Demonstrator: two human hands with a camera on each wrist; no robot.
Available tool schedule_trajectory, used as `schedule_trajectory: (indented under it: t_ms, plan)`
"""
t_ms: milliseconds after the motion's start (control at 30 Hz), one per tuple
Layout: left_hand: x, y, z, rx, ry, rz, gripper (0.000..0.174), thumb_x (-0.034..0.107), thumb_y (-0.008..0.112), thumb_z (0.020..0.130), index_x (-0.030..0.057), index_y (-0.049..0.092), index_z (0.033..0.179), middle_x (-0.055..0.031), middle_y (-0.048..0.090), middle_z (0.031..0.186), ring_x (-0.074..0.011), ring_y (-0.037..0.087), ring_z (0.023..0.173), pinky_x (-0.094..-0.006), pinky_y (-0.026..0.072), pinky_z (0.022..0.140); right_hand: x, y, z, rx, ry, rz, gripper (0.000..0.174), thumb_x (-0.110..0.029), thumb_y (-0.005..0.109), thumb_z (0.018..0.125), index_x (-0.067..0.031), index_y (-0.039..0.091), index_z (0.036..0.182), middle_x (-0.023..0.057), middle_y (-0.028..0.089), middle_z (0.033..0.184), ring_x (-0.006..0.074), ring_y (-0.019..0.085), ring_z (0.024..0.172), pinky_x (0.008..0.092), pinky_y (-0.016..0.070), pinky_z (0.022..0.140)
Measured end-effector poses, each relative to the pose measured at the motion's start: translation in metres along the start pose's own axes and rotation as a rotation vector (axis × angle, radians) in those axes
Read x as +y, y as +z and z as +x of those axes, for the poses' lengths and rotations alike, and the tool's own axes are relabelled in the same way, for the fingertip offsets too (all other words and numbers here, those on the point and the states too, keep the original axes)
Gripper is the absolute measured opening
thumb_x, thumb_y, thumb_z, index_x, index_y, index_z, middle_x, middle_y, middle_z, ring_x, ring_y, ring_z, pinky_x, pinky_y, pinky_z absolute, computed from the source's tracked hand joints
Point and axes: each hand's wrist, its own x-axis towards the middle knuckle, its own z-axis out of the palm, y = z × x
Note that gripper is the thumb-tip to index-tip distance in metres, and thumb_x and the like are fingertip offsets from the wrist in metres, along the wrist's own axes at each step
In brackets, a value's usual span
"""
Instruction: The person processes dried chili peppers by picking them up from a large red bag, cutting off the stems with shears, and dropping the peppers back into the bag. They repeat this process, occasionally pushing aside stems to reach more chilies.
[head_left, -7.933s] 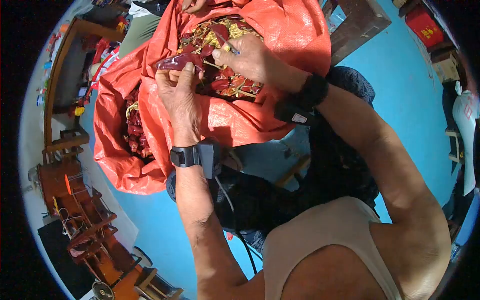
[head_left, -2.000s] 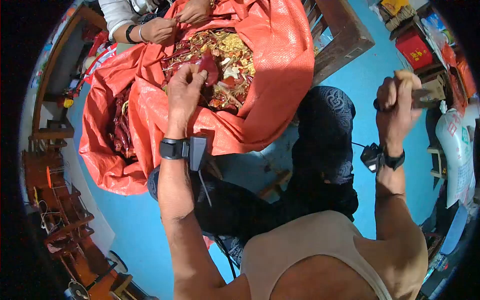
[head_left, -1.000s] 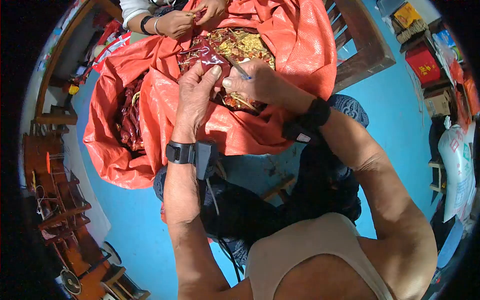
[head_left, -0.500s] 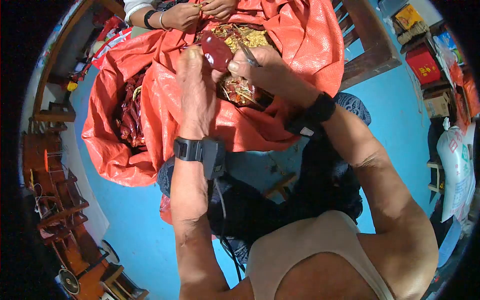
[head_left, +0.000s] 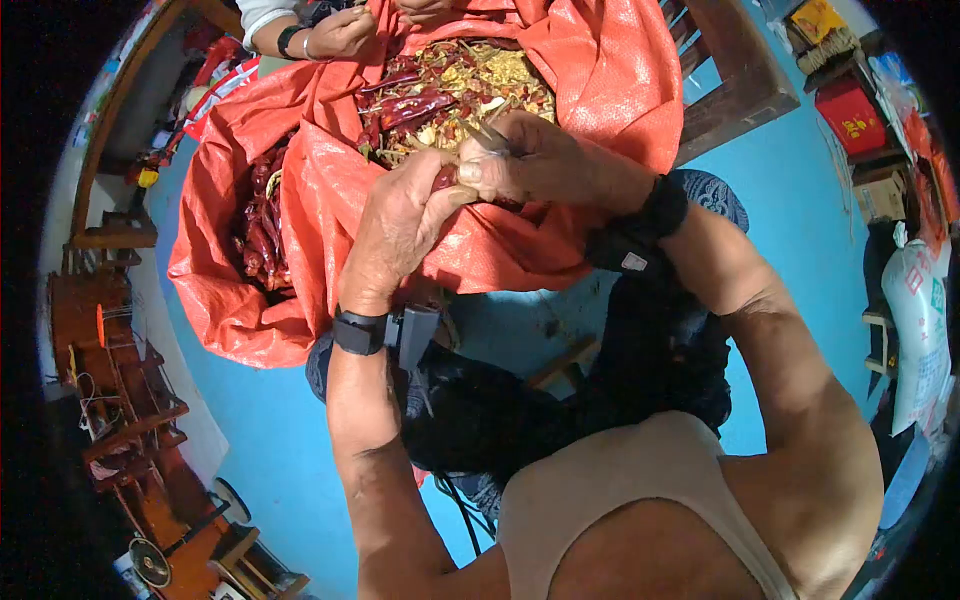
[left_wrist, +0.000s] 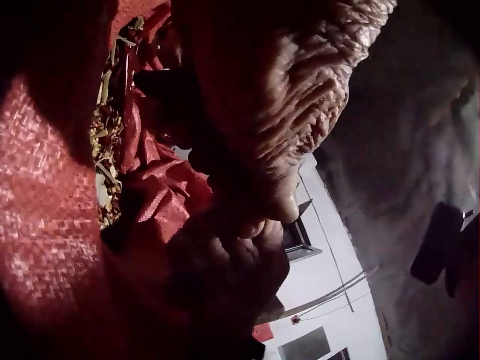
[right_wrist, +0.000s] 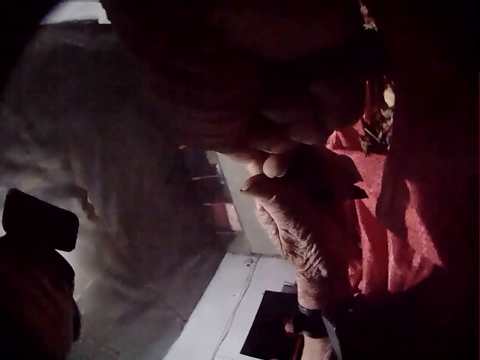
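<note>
Red chili pod (head_left: 444,179) is mostly covered by fingers in the head view, only a sliver showing over the near side of the orange-red sack (head_left: 612,90). Left hand (head_left: 400,218) pinches it between thumb and fingers; right hand (head_left: 555,165) grips a pointed metal tool (head_left: 488,137), thumb pressed up against the pod. Pretty sure we're mid-way through working one pod with that tool, though I can't tell if the tip's actually touching it. More pods and seeds (head_left: 415,108) lie in the sack beyond.

Left wrist cam: knuckles lit, fingertips in shadow, pod not visible, so no help on the pinch.

Right wrist cam: super dark, fingertips bunched close together, can't make out pod or tool. Next move calls for a steady left pinch imo, with the point kept clear of that thumb.
</note>
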Motion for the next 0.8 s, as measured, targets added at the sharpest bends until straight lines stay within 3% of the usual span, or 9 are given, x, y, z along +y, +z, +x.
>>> schedule_trajectory:
  t_ms: [100,200,233,433,567,633,700,767,800]
  plan:
    - [0.009,-0.011,-0.005,-0.059,-0.075,-0.134,0.024,0.02,0.06,0.08,-0.0007,0.05,0.085,-0.0107,0.052,0.07,-0.0241,0.052,0.062,-0.0316,0.0421,0.057,0.002,0.009,-0.003,-0.035,0.011,0.167,0.031,-0.034,0.055,0.082,-0.0095,0.05,0.064,-0.006,0.038,0.05,0.0046,0.034,0.044,0.0217,0.0253,0.04]
    - [0.011,-0.016,-0.009,-0.097,-0.232,-0.524,0.039,0.04,0.053,0.084,0.0006,0.05,0.082,-0.0026,0.045,0.059,-0.0105,0.044,0.054,-0.0242,0.0361,0.05,-0.005,0.025,-0.005,-0.025,0.058,0.397,0.028,-0.034,0.055,0.082,-0.0108,0.05,0.067,-0.006,0.037,0.049,0.0043,0.032,0.042,0.0207,0.0234,0.039]
    - [0.01,-0.015,-0.01,-0.101,-0.234,-0.522,0.039,0.04,0.053,0.084,0.0006,0.05,0.082,-0.0026,0.045,0.059,-0.0105,0.044,0.054,-0.0242,0.0361,0.05,-0.007,0.028,-0.005,-0.034,0.099,0.548,0.028,-0.034,0.054,0.082,-0.011,0.049,0.067,-0.0058,0.036,0.048,0.0042,0.032,0.041,0.0203,0.0231,0.038]
    - [0.001,0.002,-0.019,-0.107,-0.35,-1.292,0.046,0.051,0.051,0.083,0.0047,0.05,0.083,-0.0003,0.041,0.054,-0.0095,0.036,0.05,-0.0234,0.03,0.049,0.0,0.039,-0.01,-0.148,0.059,0.779,0.027,-0.03,0.054,0.082,-0.0105,0.046,0.066,-0.006,0.033,0.049,0.004,0.028,0.041,0.0199,0.0204,0.039]
    - [0.001,0.005,-0.018,-0.153,-0.372,-1.397,0.044,0.05,0.048,0.084,0.0064,0.047,0.078,0.0004,0.039,0.053,-0.0103,0.033,0.048,-0.0242,0.0296,0.049,-0.003,0.035,-0.013,-0.157,0.081,0.834,0.024,-0.028,0.054,0.083,-0.0086,0.05,0.069,-0.005,0.037,0.05,0.0053,0.031,0.041,0.0202,0.0233,0.039]
    - [0.0,0.007,-0.012,-0.134,-0.351,-1.385,0.043,0.049,0.044,0.086,0.0064,0.046,0.077,0.0007,0.039,0.054,-0.0101,0.032,0.048,-0.0242,0.0301,0.049,-0.016,0.029,-0.012,0.042,-0.03,0.365,0.025,-0.024,0.052,0.085,-0.0062,0.047,0.07,-0.0036,0.038,0.049,0.0043,0.036,0.045,0.0206,0.0279,0.042]
    - [0.002,0.009,-0.009,-0.113,-0.333,-1.377,0.043,0.048,0.041,0.087,0.0063,0.045,0.076,0.0009,0.038,0.055,-0.0099,0.032,0.047,-0.0241,0.0306,0.049,-0.01,0.03,-0.003,0.116,-0.159,0.373,0.02,-0.021,0.054,0.085,-0.0031,0.051,0.079,-0.0019,0.043,0.052,0.0056,0.041,0.048,0.0216,0.0324,0.044]
    - [0.003,0.009,-0.005,0.024,-0.39,-1.646,0.045,0.048,0.036,0.089,0.006,0.044,0.076,0.0014,0.036,0.055,-0.0096,0.032,0.045,-0.0247,0.0321,0.048,-0.008,0.024,0.003,0.185,-0.295,0.371,0.019,-0.019,0.056,0.085,0.0,0.055,0.087,-0.0001,0.048,0.055,0.007,0.047,0.052,0.0225,0.037,0.047]
    - [0.004,0.011,-0.004,0.041,-0.382,-1.69,0.046,0.048,0.032,0.09,0.0058,0.044,0.077,0.0021,0.034,0.055,-0.0091,0.032,0.045,-0.0251,0.033,0.048,-0.007,0.02,0.004,0.308,-0.349,0.01,0.02,-0.016,0.056,0.085,0.0012,0.055,0.094,0.0017,0.051,0.06,0.0085,0.05,0.055,0.0234,0.0397,0.05]
